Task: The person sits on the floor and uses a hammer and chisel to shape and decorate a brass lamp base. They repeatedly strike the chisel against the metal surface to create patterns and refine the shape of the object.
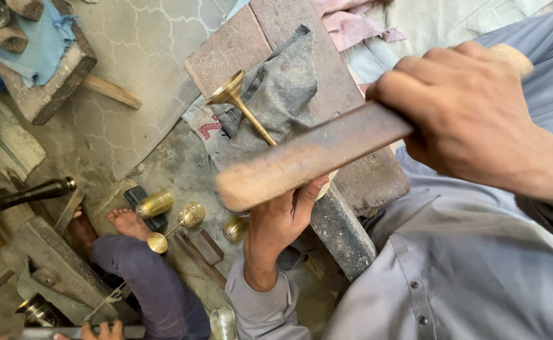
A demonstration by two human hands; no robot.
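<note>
1. The brass stemmed piece (242, 107) lies tilted across a grey rag (286, 88) on the wooden block (346, 88), its flared cup toward the block's left edge and its stem running down to the left hand (286, 211).
2. The left hand seems to grip the lower end of the stem near the block's front edge. Whether its fingers are closed tight cannot be told, because the tool covers them.
3. The right hand (472, 113) has its fingers wrapped firmly around a long flat wooden tool (308, 157), which is held over the stem.
4. In my judgement, good work here calls for the stem pressed steady into the rag, with the tool brought down squarely and with control.
5. The stem's lower part and base are hidden. The tool's near end is blurred, and its far end is hidden by the right hand.
6. More brass goblets (176, 217) lie on the floor beside another person's bare foot (125, 220).
</note>
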